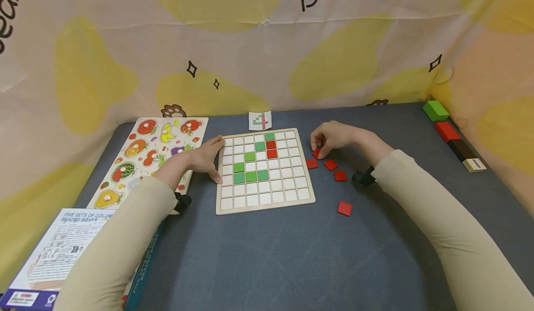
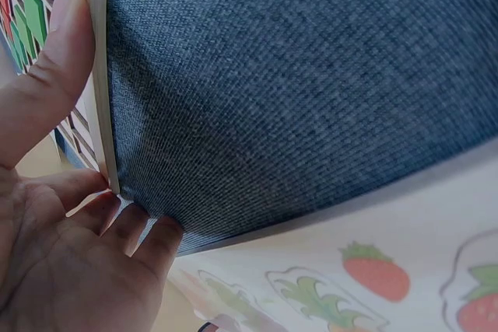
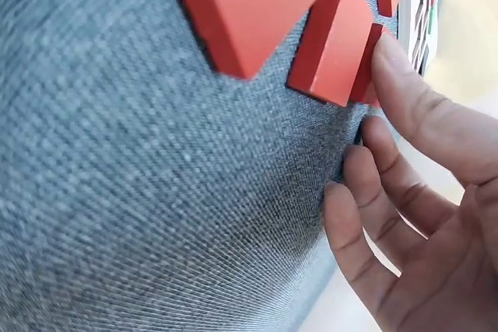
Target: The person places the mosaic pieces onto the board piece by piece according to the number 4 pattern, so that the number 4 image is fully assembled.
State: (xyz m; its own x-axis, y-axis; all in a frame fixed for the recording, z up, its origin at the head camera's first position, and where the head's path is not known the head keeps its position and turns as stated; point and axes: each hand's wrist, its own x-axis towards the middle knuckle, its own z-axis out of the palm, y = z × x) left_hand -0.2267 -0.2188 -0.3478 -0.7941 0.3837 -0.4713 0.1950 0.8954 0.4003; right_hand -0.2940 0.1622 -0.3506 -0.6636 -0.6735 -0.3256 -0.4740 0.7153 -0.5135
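A wooden grid board with white squares lies on the dark table, bearing several green tiles and two red tiles. My left hand rests at its left edge. In the left wrist view the thumb lies over the rim, and the fingertips are by the board's corner. To the right of the board, my right hand pinches a loose red tile low over the table, thumb against it in the right wrist view. Several more red tiles lie flat nearby.
A small pattern card sits behind the board. At left are a fruit puzzle board and a boxed set, partly under my left forearm. Green, red and dark blocks line the right side.
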